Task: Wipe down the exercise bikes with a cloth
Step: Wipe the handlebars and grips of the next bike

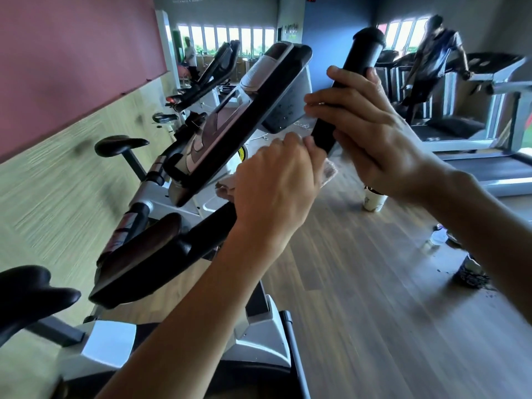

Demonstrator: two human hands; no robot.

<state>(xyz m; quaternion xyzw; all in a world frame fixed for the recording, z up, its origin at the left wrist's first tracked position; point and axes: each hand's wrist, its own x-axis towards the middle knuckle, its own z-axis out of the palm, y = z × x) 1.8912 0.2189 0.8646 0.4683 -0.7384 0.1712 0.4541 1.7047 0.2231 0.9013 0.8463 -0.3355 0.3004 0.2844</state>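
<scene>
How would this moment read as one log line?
step: wiping handlebar grip | right hand: grips handlebar | left hand: holds cloth at grip base | bike console: untouched

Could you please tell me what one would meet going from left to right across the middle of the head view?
Bike seat → console → left hand holding the cloth → right hand gripping the black handlebar → paper cup on the floor → treadmill.

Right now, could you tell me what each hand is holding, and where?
The right hand grips the black handlebar grip at its lower half. The left hand holds the cloth, bunched against the grip's lower end.
</scene>
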